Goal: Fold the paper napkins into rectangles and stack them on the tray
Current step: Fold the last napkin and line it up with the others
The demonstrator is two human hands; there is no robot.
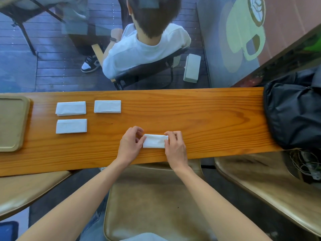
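Presently, left hand [130,145] and right hand [174,146] pinch opposite ends of a folded napkin [154,141] on the desk [208,119].

**A café window counter**

A long wooden counter [191,115] runs along a glass pane. Beyond the counter, a coffee-cup decal [243,32] shows on the glass, and a seated person [142,47] faces away on decking. At the counter's left end lies a serving tray [12,122]; below it stand padded stools [156,202].
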